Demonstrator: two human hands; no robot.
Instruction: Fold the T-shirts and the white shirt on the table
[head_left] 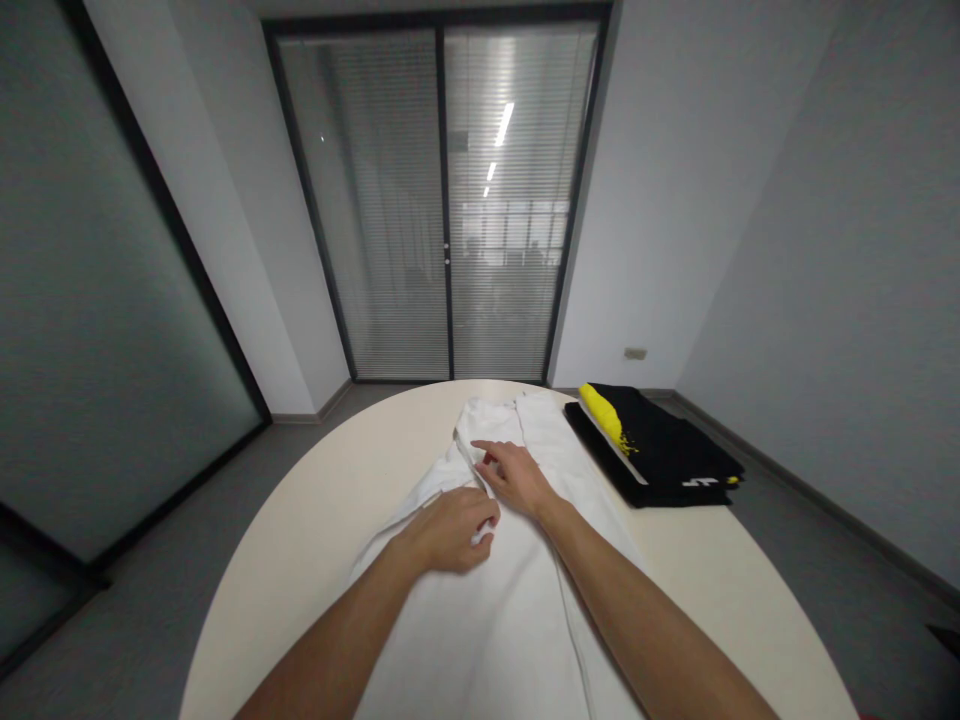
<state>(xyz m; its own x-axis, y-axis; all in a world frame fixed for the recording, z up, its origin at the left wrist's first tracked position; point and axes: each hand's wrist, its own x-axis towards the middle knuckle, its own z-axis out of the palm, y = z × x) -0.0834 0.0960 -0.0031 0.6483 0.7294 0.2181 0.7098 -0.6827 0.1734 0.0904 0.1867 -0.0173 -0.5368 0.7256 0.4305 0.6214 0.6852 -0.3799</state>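
Observation:
A white garment (480, 640), its kind not clear, lies lengthwise over the table with long seams and a folded left edge. My left hand (454, 530) rests on that left edge. Its fingers are bent, the thumb stands apart from the forefinger, and no cloth shows between them; some fingertips are hidden. Just beyond it, my right hand (516, 476) lies over the far part of the garment, the forefinger stretched toward the left edge and the thumb apart. Wrinkles gather in the cloth around both hands.
The garment is on a round cream table (300, 540). At the right rim sits a stack of folded black clothes (675, 440) with a yellow patch and white print. Behind the table are glass doors with blinds (442, 200), and a wall socket (634, 354) is at right.

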